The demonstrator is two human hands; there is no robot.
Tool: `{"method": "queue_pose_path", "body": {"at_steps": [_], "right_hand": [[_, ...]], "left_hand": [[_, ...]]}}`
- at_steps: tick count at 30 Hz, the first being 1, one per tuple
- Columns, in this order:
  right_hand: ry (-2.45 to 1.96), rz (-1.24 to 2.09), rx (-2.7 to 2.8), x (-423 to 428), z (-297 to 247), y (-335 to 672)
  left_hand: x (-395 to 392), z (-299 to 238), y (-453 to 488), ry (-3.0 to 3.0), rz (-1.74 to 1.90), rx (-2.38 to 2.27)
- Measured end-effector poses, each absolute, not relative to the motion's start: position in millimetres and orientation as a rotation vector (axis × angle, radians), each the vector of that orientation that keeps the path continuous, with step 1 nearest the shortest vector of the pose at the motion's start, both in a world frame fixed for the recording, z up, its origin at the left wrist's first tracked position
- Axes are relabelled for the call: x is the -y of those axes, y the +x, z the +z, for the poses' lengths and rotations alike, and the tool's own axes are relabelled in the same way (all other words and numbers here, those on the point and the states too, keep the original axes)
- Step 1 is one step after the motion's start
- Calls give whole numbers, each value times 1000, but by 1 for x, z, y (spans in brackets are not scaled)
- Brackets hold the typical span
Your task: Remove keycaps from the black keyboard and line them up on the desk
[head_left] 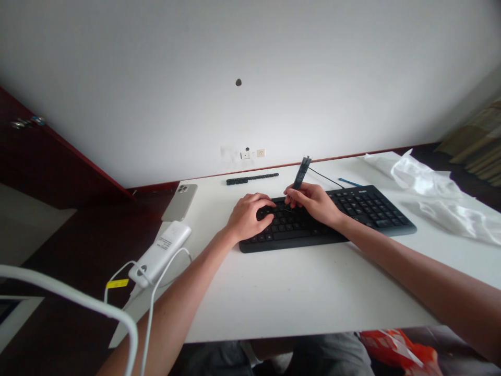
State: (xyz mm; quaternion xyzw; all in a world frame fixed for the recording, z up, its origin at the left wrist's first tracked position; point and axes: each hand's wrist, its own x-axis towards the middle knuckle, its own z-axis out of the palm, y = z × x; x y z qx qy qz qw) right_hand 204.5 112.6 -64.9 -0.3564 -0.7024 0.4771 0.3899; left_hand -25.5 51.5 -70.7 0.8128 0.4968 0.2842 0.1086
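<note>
A black keyboard (pixel 364 211) lies on the white table (pixel 297 292). My left hand (pixel 248 215) rests curled on the keyboard's left end, fingers bent down onto the keys. My right hand (pixel 313 201) is closed round a dark, slim tool (pixel 301 173) that stands up and leans right, its lower tip down among the upper-left keys. A row of removed black keys (pixel 251 178) lies behind the keyboard near the wall.
A phone (pixel 180 202) lies face down at the table's left edge. A white power bank (pixel 160 253) with white cables sits nearer. Crumpled white plastic (pixel 434 196) covers the right side. A blue pen (pixel 350 182) lies behind the keyboard.
</note>
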Motion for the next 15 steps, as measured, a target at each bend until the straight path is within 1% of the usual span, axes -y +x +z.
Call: {"method": "queue_pose_path", "body": {"at_steps": [9, 15], "right_hand": [[-914, 1206, 1781, -112, -64, 204], [-918, 1138, 1765, -115, -68, 205]], "left_hand": [[-51, -69, -26, 2388, 825, -1465], [-52, -70, -26, 2390, 829, -1467]]}}
